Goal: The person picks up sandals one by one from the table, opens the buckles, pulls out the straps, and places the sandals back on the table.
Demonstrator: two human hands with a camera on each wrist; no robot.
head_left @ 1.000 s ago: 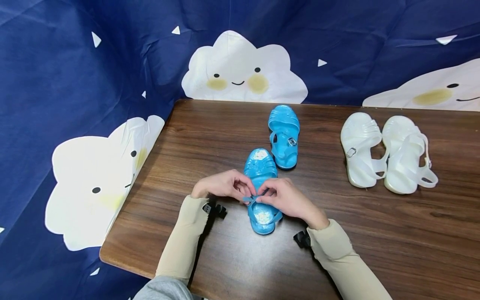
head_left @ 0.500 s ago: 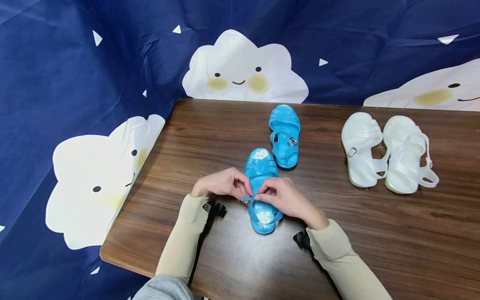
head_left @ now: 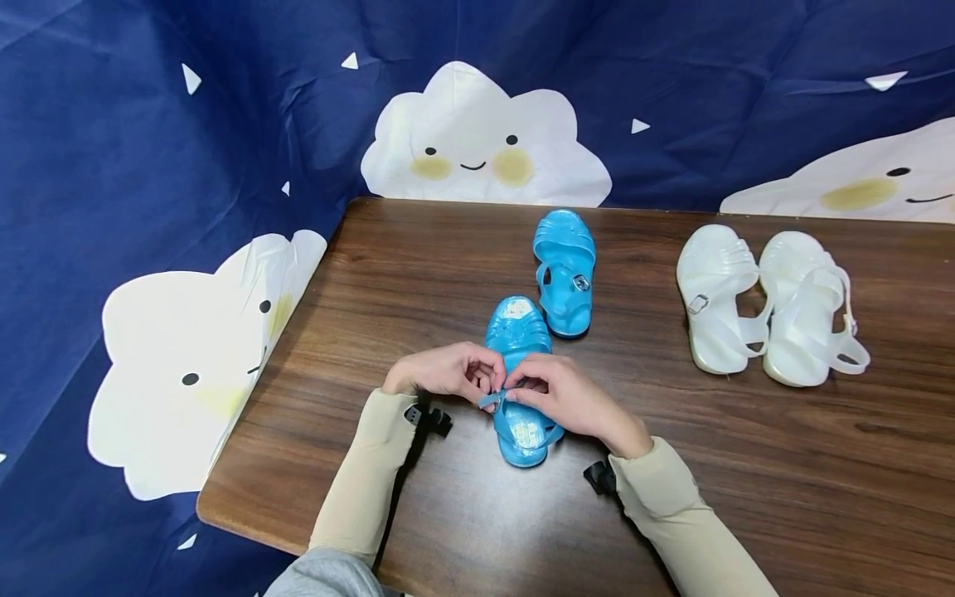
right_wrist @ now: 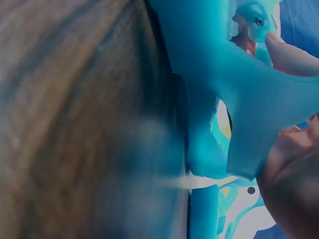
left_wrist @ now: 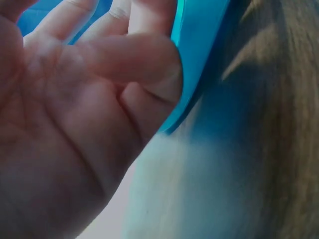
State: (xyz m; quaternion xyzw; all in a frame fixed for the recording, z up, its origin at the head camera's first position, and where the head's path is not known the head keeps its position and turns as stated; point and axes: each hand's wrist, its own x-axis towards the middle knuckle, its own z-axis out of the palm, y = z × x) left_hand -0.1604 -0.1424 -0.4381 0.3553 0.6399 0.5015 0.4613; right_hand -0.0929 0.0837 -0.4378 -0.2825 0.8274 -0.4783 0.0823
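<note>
Fingers [head_left: 490, 361] of left hand [head_left: 451, 370] and right hand [head_left: 573, 398] pinch the strap [head_left: 488, 401] of the near blue jelly sandal [head_left: 516, 332] (tip leftward), presumably to steady it.

Left grip [head_left: 453, 371] and right grip [head_left: 564, 396] on blue sandal strap [head_left: 488, 401] (white sandals [head_left: 791, 348] farther right)

Glossy blue jelly sandal [head_left: 520, 336], sole down on the wood-grain table [head_left: 440, 274], toe toward the far edge.
The strap [head_left: 488, 401] crosses the instep, pinched by the left hand [head_left: 453, 371] and right hand [head_left: 565, 396], its free end angled leftward.
</note>
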